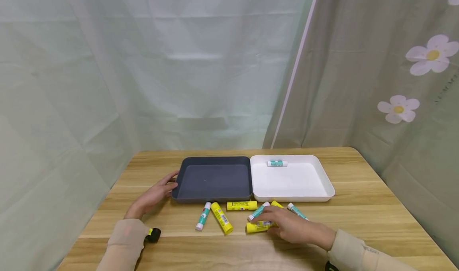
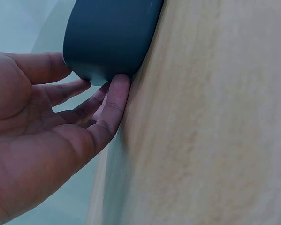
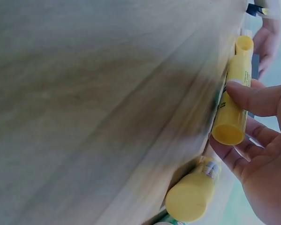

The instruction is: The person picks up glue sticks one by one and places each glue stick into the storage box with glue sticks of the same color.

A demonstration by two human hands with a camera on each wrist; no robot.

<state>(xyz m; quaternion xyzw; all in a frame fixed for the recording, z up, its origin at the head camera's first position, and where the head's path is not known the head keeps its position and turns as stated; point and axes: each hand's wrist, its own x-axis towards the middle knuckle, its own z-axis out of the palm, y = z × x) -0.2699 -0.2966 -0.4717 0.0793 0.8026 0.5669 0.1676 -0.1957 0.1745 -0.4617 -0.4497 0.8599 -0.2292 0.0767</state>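
Note:
My right hand (image 1: pixel 292 225) pinches a yellow glue stick (image 3: pixel 231 119) low over the table, its thumb (image 3: pixel 248 98) along the near side. Behind that hand lie a teal-and-white glue stick (image 1: pixel 259 211), another teal one (image 1: pixel 297 211) and a partly hidden yellow one (image 1: pixel 277 204). At the dark grey tray (image 1: pixel 215 199), the fingers of my left hand (image 1: pixel 155 195) touch the outer left wall. The left wrist view shows those fingertips against the tray's corner (image 2: pixel 112 40), holding nothing else. A white tray (image 1: pixel 292 198) adjoins it, with one teal glue stick (image 1: pixel 277 163) at its back.
In front of the dark tray lie a teal-and-white glue stick (image 1: pixel 203 216), a slanted yellow one (image 1: pixel 221 218) and a yellow one (image 1: pixel 242 205) along the tray's edge. Curtains (image 1: pixel 215 83) hang behind the wooden table (image 1: pixel 201 255).

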